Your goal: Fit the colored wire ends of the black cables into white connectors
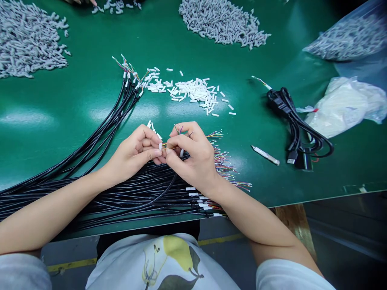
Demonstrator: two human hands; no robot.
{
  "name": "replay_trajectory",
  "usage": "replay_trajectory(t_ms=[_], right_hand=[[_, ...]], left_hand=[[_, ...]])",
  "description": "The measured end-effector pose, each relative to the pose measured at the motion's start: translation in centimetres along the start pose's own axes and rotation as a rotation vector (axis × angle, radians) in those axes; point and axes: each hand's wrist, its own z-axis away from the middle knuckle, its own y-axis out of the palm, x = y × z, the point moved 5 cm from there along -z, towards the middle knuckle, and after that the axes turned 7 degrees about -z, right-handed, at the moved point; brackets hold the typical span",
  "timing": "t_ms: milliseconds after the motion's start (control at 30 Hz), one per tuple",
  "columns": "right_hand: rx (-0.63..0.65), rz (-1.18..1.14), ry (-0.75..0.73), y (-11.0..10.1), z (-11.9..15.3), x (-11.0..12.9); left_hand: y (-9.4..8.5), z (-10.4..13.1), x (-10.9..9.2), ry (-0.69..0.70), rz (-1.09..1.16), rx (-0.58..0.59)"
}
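Note:
My left hand [136,150] pinches a short white tube [160,147] between thumb and fingertips. Right beside it, my right hand [193,155] has its fingers closed on thin coloured wires [164,144] at the end of a black cable; some wire ends stick up between its fingers. Whether the wires enter the tube I cannot tell. Under both hands lies a thick bundle of black cables [130,197], with stripped coloured wire ends [225,163] fanning out on the right. A few loose white tubes [154,128] lie just behind my left hand.
A pile of white tubes [196,90] lies beyond my hands. Left of it are black cables with white-tubed ends [128,86]. Grey curved parts [223,22] lie heaped farther back. To the right are a pen-like tool [265,155], a coiled black cable [292,121] and plastic bags [341,104].

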Motion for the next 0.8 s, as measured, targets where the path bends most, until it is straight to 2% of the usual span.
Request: replay_trajectory(t_ms=[267,567,800], right_hand=[[-0.033,0.007,-0.039,0.0,0.1,0.02],[-0.048,0.025,-0.011,-0.04,0.05,0.18],[-0.042,0.009,-0.009,-0.08,0.05,0.19]], left_hand=[[0.07,-0.16,0.09,0.005,0.056,0.033],[0.14,-0.15,0.3,-0.048,0.098,0.031],[0.16,-0.25,0.27,-0.04,0.107,0.033]])
